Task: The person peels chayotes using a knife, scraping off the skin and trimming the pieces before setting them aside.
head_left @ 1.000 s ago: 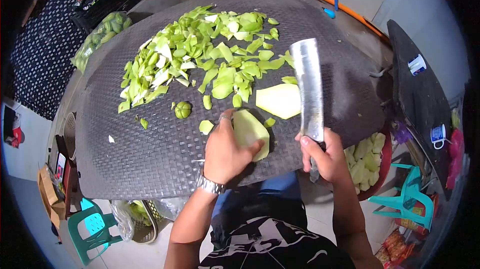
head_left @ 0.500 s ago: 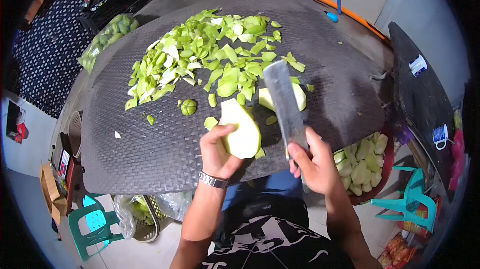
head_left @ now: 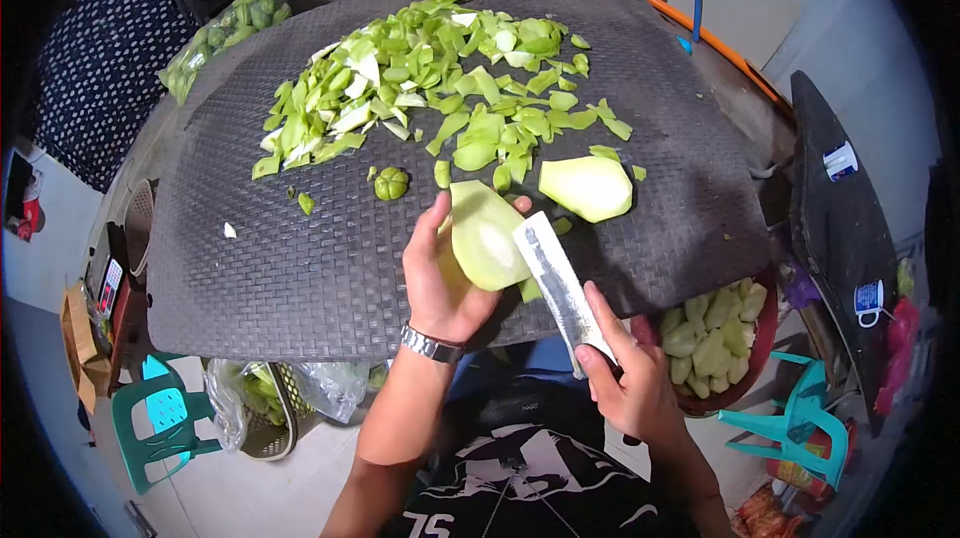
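Note:
My left hand [head_left: 445,278] is closed round a pale green chayote half [head_left: 485,238], its flat cut face turned up and fingers wrapped behind it. My right hand [head_left: 632,368] grips a broad-bladed knife [head_left: 562,288] by its handle. The blade slants up to the left, its tip end at the right edge of the half; whether they touch I cannot tell. Just beyond, on the dark woven-pattern table [head_left: 270,278], lies another peeled chayote piece [head_left: 587,188]. A small ribbed green end piece [head_left: 391,183] sits to the left.
A wide heap of green peelings [head_left: 400,78] covers the table's far middle. Below its right edge stands a red basin [head_left: 769,323] holding peeled chayotes [head_left: 712,343]. A bag of green chayotes [head_left: 225,36] is at the far left. Teal chairs [head_left: 795,418] and a basket [head_left: 272,446] stand near me.
The knife has come down and left, from over the second piece to beside the held half, and its blade has turned. The left hand has tilted the half. The view has shifted slightly.

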Action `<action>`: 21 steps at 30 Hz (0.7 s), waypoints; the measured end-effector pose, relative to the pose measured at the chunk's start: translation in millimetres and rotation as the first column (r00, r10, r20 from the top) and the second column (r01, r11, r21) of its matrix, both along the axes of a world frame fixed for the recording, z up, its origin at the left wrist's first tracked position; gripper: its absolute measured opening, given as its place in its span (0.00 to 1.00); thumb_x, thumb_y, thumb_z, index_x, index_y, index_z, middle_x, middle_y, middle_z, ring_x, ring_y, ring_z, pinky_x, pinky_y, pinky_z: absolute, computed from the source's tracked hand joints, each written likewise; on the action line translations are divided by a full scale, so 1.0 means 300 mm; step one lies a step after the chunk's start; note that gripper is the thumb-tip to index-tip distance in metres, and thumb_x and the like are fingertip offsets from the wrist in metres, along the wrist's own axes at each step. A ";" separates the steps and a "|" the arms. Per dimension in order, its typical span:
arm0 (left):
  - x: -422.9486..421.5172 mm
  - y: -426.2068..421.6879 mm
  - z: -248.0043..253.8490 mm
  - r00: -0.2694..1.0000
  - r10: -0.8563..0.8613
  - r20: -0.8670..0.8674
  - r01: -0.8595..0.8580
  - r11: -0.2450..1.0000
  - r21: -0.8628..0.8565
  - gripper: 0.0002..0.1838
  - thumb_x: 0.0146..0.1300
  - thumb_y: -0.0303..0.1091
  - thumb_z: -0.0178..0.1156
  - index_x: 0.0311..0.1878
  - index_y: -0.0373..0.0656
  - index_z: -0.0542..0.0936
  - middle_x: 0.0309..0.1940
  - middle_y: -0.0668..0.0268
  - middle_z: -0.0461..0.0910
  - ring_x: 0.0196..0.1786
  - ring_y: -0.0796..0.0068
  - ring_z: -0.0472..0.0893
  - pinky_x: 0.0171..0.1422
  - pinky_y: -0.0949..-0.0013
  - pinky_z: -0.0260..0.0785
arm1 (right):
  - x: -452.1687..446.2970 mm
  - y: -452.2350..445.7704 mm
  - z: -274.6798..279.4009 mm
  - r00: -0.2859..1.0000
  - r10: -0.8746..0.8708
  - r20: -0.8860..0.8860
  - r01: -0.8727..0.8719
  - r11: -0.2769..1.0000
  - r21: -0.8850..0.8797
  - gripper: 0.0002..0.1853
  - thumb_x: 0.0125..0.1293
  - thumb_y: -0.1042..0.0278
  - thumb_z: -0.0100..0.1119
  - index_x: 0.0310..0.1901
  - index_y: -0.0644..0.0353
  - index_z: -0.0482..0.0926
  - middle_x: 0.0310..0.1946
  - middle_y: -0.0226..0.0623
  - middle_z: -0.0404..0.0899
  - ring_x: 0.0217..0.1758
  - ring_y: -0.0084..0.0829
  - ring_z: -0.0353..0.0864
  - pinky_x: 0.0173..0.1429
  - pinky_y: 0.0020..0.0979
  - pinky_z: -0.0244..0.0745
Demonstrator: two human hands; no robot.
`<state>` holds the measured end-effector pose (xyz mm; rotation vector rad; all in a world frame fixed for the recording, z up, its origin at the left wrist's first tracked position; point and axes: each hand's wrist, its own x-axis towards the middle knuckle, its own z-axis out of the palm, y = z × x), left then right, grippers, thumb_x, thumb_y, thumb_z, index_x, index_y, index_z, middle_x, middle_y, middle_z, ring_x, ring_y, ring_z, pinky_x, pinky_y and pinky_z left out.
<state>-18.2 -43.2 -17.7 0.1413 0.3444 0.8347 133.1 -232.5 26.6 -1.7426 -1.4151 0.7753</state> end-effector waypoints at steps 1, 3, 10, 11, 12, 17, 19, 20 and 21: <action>0.002 0.000 -0.015 1.000 0.006 -0.011 -0.005 0.999 0.034 0.33 0.78 0.58 0.54 0.66 0.35 0.78 0.65 0.36 0.80 0.65 0.44 0.82 0.74 0.46 0.74 | -0.004 0.001 0.001 1.000 -0.012 -0.007 0.012 1.000 -0.013 0.33 0.75 0.77 0.60 0.80 0.62 0.67 0.43 0.44 0.88 0.24 0.23 0.77 0.36 0.30 0.77; 0.005 -0.006 -0.017 0.998 0.040 -0.045 -0.037 0.998 0.058 0.31 0.78 0.56 0.55 0.65 0.35 0.79 0.64 0.40 0.81 0.66 0.46 0.82 0.73 0.46 0.74 | -0.020 0.013 0.020 0.998 -0.031 -0.051 0.027 0.998 -0.060 0.32 0.75 0.77 0.60 0.80 0.61 0.67 0.43 0.44 0.88 0.25 0.24 0.80 0.45 0.32 0.79; -0.007 -0.011 -0.010 0.992 0.126 -0.009 -0.125 0.989 0.074 0.30 0.79 0.57 0.56 0.65 0.37 0.78 0.60 0.58 0.84 0.62 0.51 0.84 0.69 0.42 0.77 | -0.017 0.019 0.010 0.994 0.071 0.086 -0.075 0.996 0.043 0.34 0.75 0.77 0.60 0.80 0.59 0.66 0.31 0.55 0.87 0.35 0.46 0.93 0.42 0.39 0.83; -0.009 -0.010 -0.012 0.994 0.106 0.007 -0.106 0.992 0.068 0.30 0.79 0.57 0.56 0.65 0.37 0.78 0.60 0.58 0.83 0.61 0.51 0.84 0.69 0.41 0.77 | -0.013 0.015 -0.006 0.994 0.072 0.081 -0.077 0.995 0.063 0.33 0.75 0.77 0.60 0.80 0.59 0.66 0.31 0.55 0.87 0.35 0.46 0.93 0.41 0.39 0.83; -0.013 -0.004 -0.017 0.996 0.087 0.025 -0.089 0.994 0.065 0.30 0.79 0.57 0.56 0.65 0.37 0.78 0.61 0.58 0.83 0.61 0.51 0.85 0.69 0.40 0.77 | -0.012 0.014 -0.002 0.995 0.069 0.077 -0.072 0.997 0.038 0.33 0.75 0.77 0.60 0.80 0.59 0.67 0.36 0.55 0.86 0.37 0.46 0.93 0.46 0.39 0.81; 0.000 -0.001 -0.034 0.991 0.113 -0.075 -0.107 0.991 0.085 0.29 0.79 0.56 0.55 0.64 0.37 0.78 0.60 0.56 0.83 0.60 0.48 0.84 0.68 0.42 0.78 | 0.002 0.010 0.038 0.998 0.058 0.019 -0.055 0.988 -0.146 0.31 0.74 0.78 0.60 0.78 0.62 0.70 0.61 0.56 0.85 0.47 0.39 0.92 0.64 0.39 0.78; -0.002 0.006 -0.030 0.997 0.025 -0.071 -0.018 0.995 0.099 0.28 0.78 0.55 0.57 0.61 0.38 0.78 0.58 0.52 0.84 0.59 0.54 0.86 0.64 0.49 0.81 | 0.011 0.004 0.017 0.998 0.052 -0.043 -0.058 0.988 -0.144 0.31 0.75 0.79 0.60 0.79 0.61 0.69 0.59 0.55 0.87 0.43 0.33 0.91 0.54 0.35 0.81; -0.006 0.009 -0.025 0.997 -0.017 -0.071 0.025 0.994 0.109 0.27 0.78 0.55 0.58 0.60 0.38 0.78 0.57 0.50 0.84 0.58 0.56 0.86 0.61 0.53 0.82 | 0.013 0.004 0.004 0.996 0.047 -0.078 -0.057 0.990 -0.131 0.31 0.76 0.79 0.59 0.79 0.61 0.68 0.57 0.53 0.88 0.41 0.29 0.89 0.49 0.33 0.82; -0.001 0.003 -0.016 0.991 0.026 -0.133 -0.013 0.995 0.097 0.25 0.78 0.53 0.59 0.60 0.38 0.78 0.57 0.51 0.84 0.57 0.58 0.86 0.62 0.54 0.82 | 0.015 0.005 -0.008 0.993 0.043 -0.114 -0.056 0.992 -0.116 0.32 0.76 0.79 0.59 0.80 0.61 0.67 0.56 0.52 0.88 0.39 0.26 0.88 0.43 0.30 0.83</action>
